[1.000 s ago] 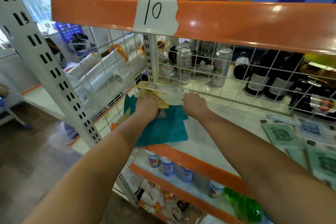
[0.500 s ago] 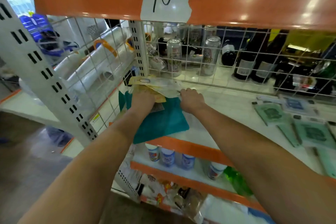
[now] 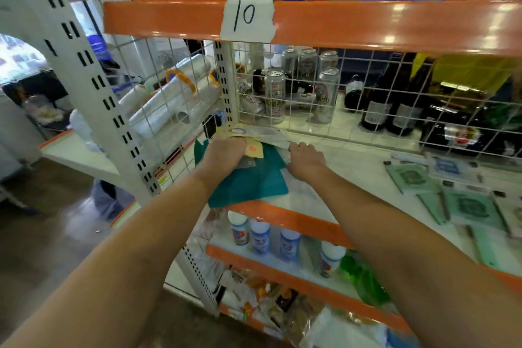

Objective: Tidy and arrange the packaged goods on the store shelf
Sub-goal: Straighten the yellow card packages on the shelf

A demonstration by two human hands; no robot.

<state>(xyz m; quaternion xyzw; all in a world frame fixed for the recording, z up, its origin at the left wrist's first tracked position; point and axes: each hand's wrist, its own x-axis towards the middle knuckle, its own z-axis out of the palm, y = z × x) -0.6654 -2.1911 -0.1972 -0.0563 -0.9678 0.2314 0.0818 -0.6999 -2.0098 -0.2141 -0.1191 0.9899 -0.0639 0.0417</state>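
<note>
Left hand point(image 3: 223, 151): fingers curled down onto a stack of flat yellowish and clear plastic packets point(image 3: 254, 138), gripping its left end. Right hand point(image 3: 306, 159): fingers curled at the stack's right edge, touching the clear packet; whether they pinch it I cannot tell. Stack lies on flat teal packets point(image 3: 254, 182) at the far left corner of the white shelf point(image 3: 358, 175), against the white wire grid point(image 3: 310, 99). Flat green packets point(image 3: 469, 206) lie to the right, well apart. Silver cans point(image 3: 327, 96) stand behind the grid.
</note>
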